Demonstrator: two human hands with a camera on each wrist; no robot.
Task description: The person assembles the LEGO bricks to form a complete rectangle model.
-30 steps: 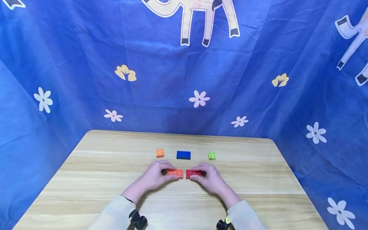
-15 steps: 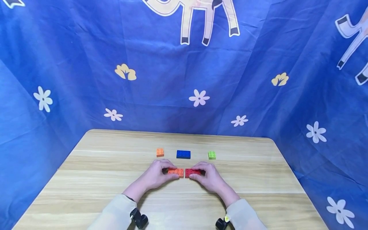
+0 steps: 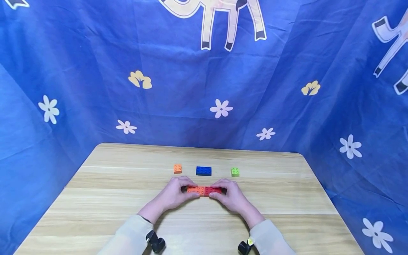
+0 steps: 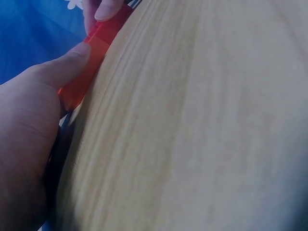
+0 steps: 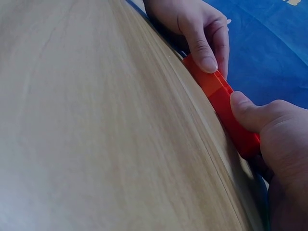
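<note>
My left hand (image 3: pixel 173 194) pinches a long orange toy brick (image 3: pixel 201 191) between thumb and fingers. A red brick (image 3: pixel 208 192) of similar size is pinched by my right hand (image 3: pixel 233 197). The two bricks lie end to end on the table, their short ends meeting in one straight row. In the left wrist view the left thumb presses along the near side of the orange brick (image 4: pixel 77 91), with the red one beyond it. From the right wrist, the right thumb rests against the red brick (image 5: pixel 231 124). The fingers behind the bricks are mostly hidden.
Behind the hands, a small orange brick (image 3: pixel 177 168), a blue brick (image 3: pixel 203 171) and a small lime green brick (image 3: pixel 235 172) stand spaced in a row on the wooden table (image 3: pixel 274 184). A blue patterned cloth (image 3: pixel 178 88) hangs around the table's back and sides.
Both hands have moved toward each other with their bricks. The narrow gap between the orange and red bricks has closed. The three bricks behind have stayed put.
</note>
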